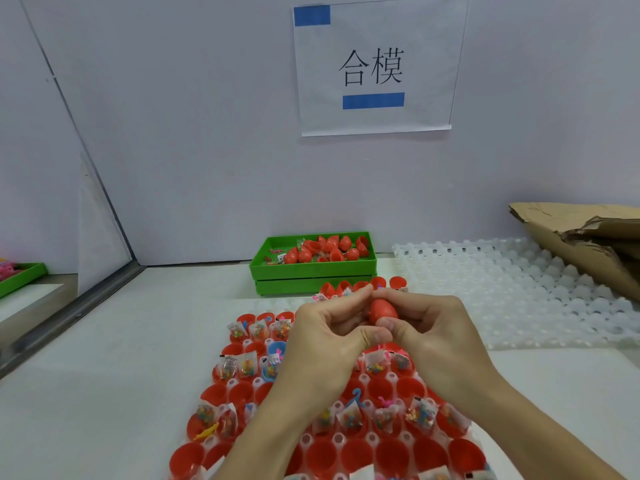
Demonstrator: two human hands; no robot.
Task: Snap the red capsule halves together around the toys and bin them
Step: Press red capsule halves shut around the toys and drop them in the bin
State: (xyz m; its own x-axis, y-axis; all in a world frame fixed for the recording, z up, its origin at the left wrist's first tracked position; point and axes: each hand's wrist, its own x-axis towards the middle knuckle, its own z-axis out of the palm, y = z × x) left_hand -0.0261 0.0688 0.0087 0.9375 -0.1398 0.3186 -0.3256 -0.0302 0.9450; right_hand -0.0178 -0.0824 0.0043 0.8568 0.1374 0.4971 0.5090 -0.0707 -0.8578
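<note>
left hand (329, 327) and right hand (426, 323) both clamped on red egg-shaped plastic capsule (382, 311), pressing halves shut, held above tray of open red halves (242, 393); green plastic bin (313, 268) behind, ready for drop.

White table (104, 393) carries a clear cell tray (372, 439) at near-centre edge, packed w/ open red capsule halves (356, 455) and bagged toys. Stacked green bins (313, 271) sit at far-centre edge by the wall. Empty white cell tray (526, 292) lies far right, torn cardboard (581, 244) on its right corner.
</note>
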